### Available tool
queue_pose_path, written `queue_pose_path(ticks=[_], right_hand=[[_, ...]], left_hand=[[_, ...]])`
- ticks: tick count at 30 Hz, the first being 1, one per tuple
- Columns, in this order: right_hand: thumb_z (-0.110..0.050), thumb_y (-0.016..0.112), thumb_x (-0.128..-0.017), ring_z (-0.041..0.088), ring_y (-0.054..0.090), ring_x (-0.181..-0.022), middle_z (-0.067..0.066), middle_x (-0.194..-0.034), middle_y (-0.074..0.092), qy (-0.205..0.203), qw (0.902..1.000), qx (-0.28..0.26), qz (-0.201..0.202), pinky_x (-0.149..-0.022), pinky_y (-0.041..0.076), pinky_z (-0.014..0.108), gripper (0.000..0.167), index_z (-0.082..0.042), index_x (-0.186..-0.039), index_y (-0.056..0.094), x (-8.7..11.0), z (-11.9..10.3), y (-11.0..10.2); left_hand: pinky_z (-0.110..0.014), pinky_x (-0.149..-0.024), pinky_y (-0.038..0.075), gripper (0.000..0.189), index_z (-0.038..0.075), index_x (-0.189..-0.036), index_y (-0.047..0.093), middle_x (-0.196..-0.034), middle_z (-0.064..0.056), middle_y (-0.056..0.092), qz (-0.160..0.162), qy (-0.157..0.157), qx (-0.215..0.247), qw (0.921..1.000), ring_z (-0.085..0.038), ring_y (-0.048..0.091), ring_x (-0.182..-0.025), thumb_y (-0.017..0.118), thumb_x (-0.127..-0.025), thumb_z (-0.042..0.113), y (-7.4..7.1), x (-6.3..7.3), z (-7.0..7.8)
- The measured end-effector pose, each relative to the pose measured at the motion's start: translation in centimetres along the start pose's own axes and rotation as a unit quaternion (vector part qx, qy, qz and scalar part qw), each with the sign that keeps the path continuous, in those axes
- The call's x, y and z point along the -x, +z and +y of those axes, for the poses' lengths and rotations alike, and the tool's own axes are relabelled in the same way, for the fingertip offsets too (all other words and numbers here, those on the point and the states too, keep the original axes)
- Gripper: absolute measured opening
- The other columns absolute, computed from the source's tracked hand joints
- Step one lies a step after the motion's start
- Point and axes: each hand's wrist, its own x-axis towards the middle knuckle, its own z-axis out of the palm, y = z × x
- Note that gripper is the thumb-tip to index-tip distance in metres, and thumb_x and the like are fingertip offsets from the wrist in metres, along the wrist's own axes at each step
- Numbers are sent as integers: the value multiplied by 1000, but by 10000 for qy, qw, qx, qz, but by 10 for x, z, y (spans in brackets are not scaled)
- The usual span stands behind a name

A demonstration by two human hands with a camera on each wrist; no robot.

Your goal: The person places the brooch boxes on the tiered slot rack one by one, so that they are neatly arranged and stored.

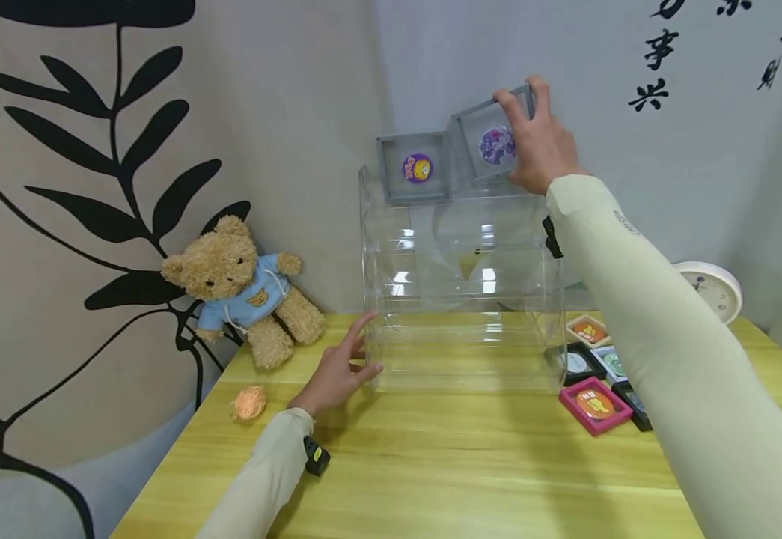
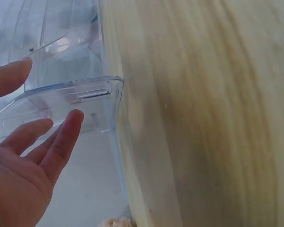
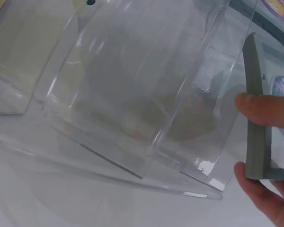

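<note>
A clear tiered display stand [image 1: 465, 352] stands on the wooden table. On its top tier, at the left, sits a grey square frame [image 1: 391, 187] with a purple and yellow round badge. My right hand [image 1: 547, 146] grips a second grey display frame [image 1: 471, 127] by its right side; a purple round badge shows inside. This frame is tilted, at the right of the top tier. In the right wrist view, thumb and fingers hold its grey edge [image 3: 256, 142]. My left hand [image 1: 337, 374] is at the stand's lower left side, fingers spread and thumb apart, in the left wrist view too.
Several small framed badges, including a pink frame [image 1: 569, 400], lie right of the stand. Behind them is a white round clock [image 1: 714, 288]. At the left, a teddy bear [image 1: 229, 262] leans on the wall near an orange yarn ball [image 1: 249, 403].
</note>
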Motion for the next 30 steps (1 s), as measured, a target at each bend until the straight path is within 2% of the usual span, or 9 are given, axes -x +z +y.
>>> queue_pose_path(ticks=[3,8,12,15,18,23,30], right_hand=[[15,74,-71,45,55,-96,17,-165,-1,-64,10000,-27,-10,-69,58,52,117,-35,-157,13,-3,-1,-1],[24,63,-69,52,54,-110,23,-163,8,-31,9998,-94,-194,-77,60,58,121,-41,-158,12,-6,1,-4],[25,59,-69,54,52,-116,26,-162,14,-91,9997,27,-220,-80,60,60,121,-42,-158,12,-7,5,-7],[26,58,-72,54,50,-117,27,-162,15,-220,9993,225,-184,-80,59,60,118,-41,-158,13,-6,8,-9],[26,57,-74,53,49,-116,27,-162,16,-343,9983,452,-92,-76,59,59,116,-40,-158,14,-6,9,-11],[26,55,-75,53,49,-116,27,-162,17,-437,9968,659,81,-75,59,59,114,-40,-158,15,-7,8,-11],[27,49,-79,54,49,-119,28,-160,22,-757,9916,1019,236,-77,59,61,106,-38,-158,18,-6,10,-7]], left_hand=[[-42,-91,63,89,44,-158,20,-150,-28,46,2,-12,22,10000,-43,66,-117,74,-92,17,-1,-2,1],[-41,-91,63,88,45,-158,20,-151,-28,45,-34,3,37,10000,-42,66,-119,73,-93,17,1,-2,1],[-41,-92,63,90,54,-155,18,-151,-27,47,-42,-124,13,9999,-38,66,-120,73,-93,19,1,-3,0],[-41,-92,63,91,61,-151,16,-150,-26,48,-31,-226,-7,9997,-36,67,-120,73,-93,21,2,-3,0],[-42,-92,62,91,63,-150,16,-151,-26,48,-31,-215,-16,9998,-37,67,-119,73,-93,20,1,-3,-1],[-41,-93,62,91,63,-150,15,-152,-23,47,-58,-249,-20,9997,-35,67,-118,73,-94,20,0,-2,0],[-42,-92,62,91,58,-153,17,-151,-27,47,-21,-71,6,10000,-39,67,-118,73,-93,20,0,0,0]])
